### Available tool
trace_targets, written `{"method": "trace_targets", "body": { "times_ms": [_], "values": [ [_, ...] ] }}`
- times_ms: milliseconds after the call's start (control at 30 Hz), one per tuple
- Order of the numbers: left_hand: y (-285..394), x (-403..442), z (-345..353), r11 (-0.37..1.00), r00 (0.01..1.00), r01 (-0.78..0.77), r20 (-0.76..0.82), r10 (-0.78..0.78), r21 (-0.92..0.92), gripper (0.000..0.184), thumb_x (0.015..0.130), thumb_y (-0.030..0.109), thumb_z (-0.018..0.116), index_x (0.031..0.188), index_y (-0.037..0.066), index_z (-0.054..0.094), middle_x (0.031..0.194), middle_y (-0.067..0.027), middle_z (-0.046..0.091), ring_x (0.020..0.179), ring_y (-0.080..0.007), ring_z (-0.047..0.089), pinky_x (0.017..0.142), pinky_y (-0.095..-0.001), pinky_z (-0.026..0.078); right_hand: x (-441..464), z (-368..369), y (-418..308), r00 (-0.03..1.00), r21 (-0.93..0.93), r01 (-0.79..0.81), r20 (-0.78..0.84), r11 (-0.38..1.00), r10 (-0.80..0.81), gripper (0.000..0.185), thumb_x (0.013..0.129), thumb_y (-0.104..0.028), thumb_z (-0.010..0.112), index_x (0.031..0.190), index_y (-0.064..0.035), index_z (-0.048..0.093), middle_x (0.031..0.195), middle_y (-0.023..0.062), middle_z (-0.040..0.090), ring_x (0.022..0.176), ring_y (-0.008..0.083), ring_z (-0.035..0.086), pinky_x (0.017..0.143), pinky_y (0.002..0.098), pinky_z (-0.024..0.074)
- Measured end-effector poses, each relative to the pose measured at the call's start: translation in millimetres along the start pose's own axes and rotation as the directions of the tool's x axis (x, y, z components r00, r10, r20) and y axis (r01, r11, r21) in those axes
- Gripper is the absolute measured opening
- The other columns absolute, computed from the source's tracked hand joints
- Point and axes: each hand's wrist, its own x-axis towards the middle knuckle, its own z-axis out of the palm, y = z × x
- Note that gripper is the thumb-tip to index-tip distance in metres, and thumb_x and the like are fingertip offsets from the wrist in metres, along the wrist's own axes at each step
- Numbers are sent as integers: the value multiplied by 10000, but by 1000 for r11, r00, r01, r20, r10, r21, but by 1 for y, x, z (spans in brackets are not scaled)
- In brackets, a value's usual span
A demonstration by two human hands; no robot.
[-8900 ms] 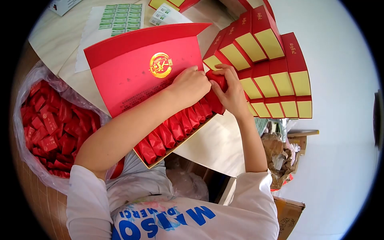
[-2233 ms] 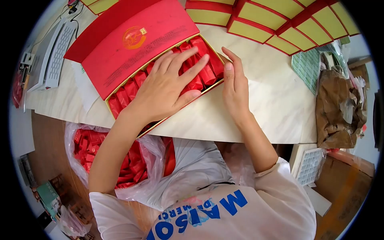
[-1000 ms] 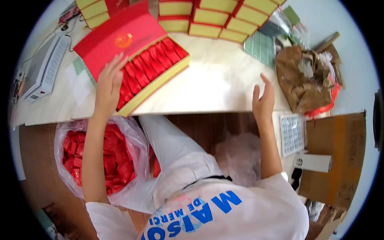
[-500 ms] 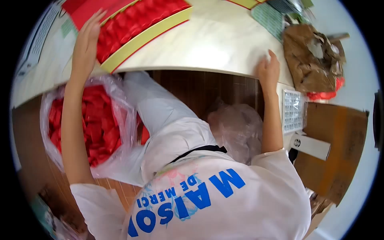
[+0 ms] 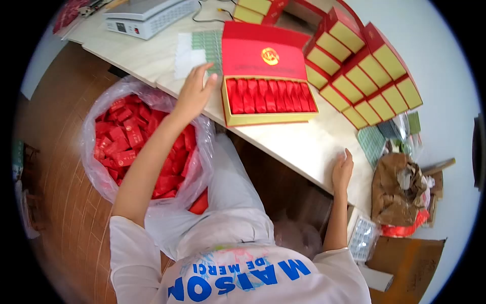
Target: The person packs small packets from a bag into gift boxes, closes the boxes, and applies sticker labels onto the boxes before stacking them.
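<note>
An open gift box [image 5: 268,120] with pale yellow sides stands on the table, its red lid [image 5: 248,50] folded back and showing a gold emblem. A row of shiny red packets [image 5: 268,96] fills it. My left hand [image 5: 195,93] is just left of the box, above the table edge, fingers apart and nothing in them. Green label sheets [image 5: 206,48] lie beyond its fingertips. My right hand [image 5: 342,171] rests at the table's front edge, right of the box, with its fingers stretched out and holding nothing.
Below my left arm, a clear plastic bag [image 5: 91,137] holds many red packets. Red and yellow boxes [image 5: 364,76] are stacked at the back right. A white scale [image 5: 147,23] stands at the back left. A brown paper bag [image 5: 392,195] and a cardboard box [image 5: 410,263] are on the right.
The view has swung up, bringing the whole gift box, the stacked boxes and the scale into sight. My left hand has gone from touching the box's left side to apart from it.
</note>
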Motion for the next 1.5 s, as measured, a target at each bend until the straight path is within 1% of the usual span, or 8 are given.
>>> {"method": "trace_targets", "body": {
  "times_ms": [267,333,467,600,800,933,1200,1500],
  "values": [
    [7,30,50,666,843,529,235,-484,-526,695,933,439,556,1393,-37,342,1302,-169,523,1186,-229,510,1012,-329,379,57,63,-114,937,783,-266,348,562,-41,483,975,-414,440,1288,-54,516,1261,102,564,1155,212,509,975,347,381],
    [5,32,59,594,860,478,208,-466,-647,678,918,428,579,1389,-13,372,1384,-138,449,1257,-227,438,1059,-337,332,47,84,-129,971,642,-205,229,739,71,432,967,-345,477,1263,-33,513,1210,131,579,1137,239,519,968,346,392],
    [-38,0,19,345,753,496,197,-628,-797,644,937,412,553,1400,-4,386,1391,-113,453,1274,-219,424,1082,-348,313,-17,86,-164,979,784,-148,202,603,-23,440,983,-245,447,1354,-12,401,1309,176,502,1228,273,463,1031,355,350],
    [-30,-40,-45,420,689,537,93,-719,-732,652,948,420,531,1409,-10,370,1385,-114,457,1269,-223,430,1065,-355,342,-60,65,-198,964,844,-136,233,519,-127,482,965,-148,459,1408,-1,342,1365,179,453,1293,312,401,1075,385,298],
    [-12,-76,-103,188,577,486,151,-803,-854,678,950,463,507,1416,-1,344,1419,-125,417,1247,-258,457,1052,-365,365,-57,51,-244,894,845,252,-17,472,-448,456,950,-108,464,1395,-33,396,1370,180,465,1242,331,446,1061,414,301],
    [-22,-94,-123,229,559,459,78,-825,-858,716,928,494,521,1418,5,341,1428,-115,410,1264,-274,442,1053,-381,362,-31,66,-242,848,943,-169,288,288,-444,342,1002,-138,394,1298,-12,511,1278,155,556,1209,277,506,1018,355,377],
    [-8,-60,-101,132,527,539,211,-823,-832,743,910,525,524,1416,9,351,1422,-110,417,1260,-284,445,1044,-390,373,15,51,-154,896,429,437,-128,790,-426,345,863,-121,571,1179,18,554,1199,194,580,1137,346,517,991,444,373],
    [18,2,-23,44,571,618,409,-712,-785,713,920,502,537,1421,29,353,1420,-125,416,1254,-282,449,1054,-382,373,-17,5,14,990,-222,43,-121,974,-71,412,874,-175,555,1237,16,516,1292,216,515,1208,368,470,1033,478,335]
  ]
}}
